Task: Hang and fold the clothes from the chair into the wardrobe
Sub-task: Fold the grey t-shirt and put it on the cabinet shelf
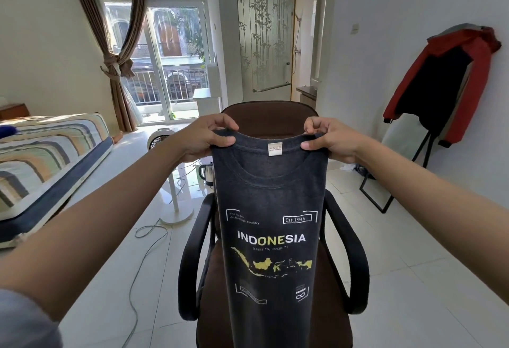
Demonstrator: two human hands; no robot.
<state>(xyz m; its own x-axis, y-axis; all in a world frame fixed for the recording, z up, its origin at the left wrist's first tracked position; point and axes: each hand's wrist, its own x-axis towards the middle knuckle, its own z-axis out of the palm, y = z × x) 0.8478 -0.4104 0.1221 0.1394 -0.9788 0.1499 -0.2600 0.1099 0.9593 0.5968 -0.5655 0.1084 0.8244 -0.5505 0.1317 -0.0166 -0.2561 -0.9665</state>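
A dark grey T-shirt [268,196] with "INDONESIA" and a yellow map printed on it hangs in front of me, folded narrow lengthwise. My left hand [206,138] pinches its top left corner beside the collar. My right hand [327,139] pinches the top right corner. The shirt hangs down over a brown office chair [264,117] with black armrests, hiding most of the seat. No wardrobe is in view.
A bed [52,152] with a striped cover stands at the left. A white standing fan [176,196], its cable and a kettle [207,172] are on the tiled floor behind the chair. A red and black jacket [443,83] hangs over a leaning mirror at the right wall.
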